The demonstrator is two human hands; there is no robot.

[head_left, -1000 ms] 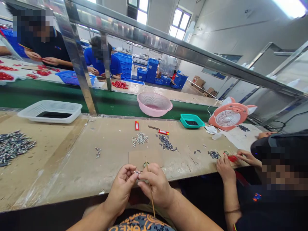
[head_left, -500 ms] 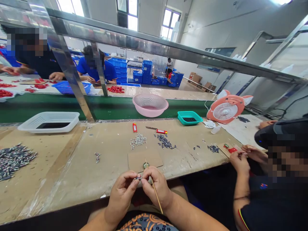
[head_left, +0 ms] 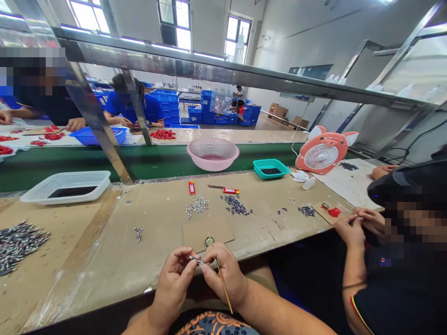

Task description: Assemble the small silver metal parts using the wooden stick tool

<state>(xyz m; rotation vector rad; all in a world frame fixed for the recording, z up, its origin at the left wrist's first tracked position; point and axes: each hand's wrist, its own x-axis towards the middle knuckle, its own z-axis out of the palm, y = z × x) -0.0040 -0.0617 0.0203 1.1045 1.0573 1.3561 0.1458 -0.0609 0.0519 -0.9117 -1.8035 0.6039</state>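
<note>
Left hand (head_left: 172, 288): narrow pinch, thumb and fingertips closed on a small silver-and-dark part (head_left: 196, 259), held in the air just above the near bench edge. Exact form of the part is too small to tell. Right hand (head_left: 225, 274): fingers curled around a thin bamboo stick (head_left: 222, 284), which passes through the grip with its upper end near a small round green-rimmed item (head_left: 209, 241). Right thumb and forefinger meet the part from the other side, so both hands are on it.

Step in hand, as judged: close fingertip work on this single part. The moment calls for steady, small finger motion rather than arm travel.

Directly beyond the hands lies a cardboard pad (head_left: 207, 234), with the round item on its near edge. Farther out are a cluster of small silver parts (head_left: 197, 206), a darker cluster (head_left: 236, 205), a red packet (head_left: 192, 187) and a red-handled knife (head_left: 231, 190).

Edges: the forearms cross the near bench edge (head_left: 104, 284), so the hands work close to the drop. Bare bench lies to the left of the pad, up to a large heap of striped parts (head_left: 19, 246). To the right, a co-worker's hands (head_left: 356, 222) work apart from these, well clear.
</note>
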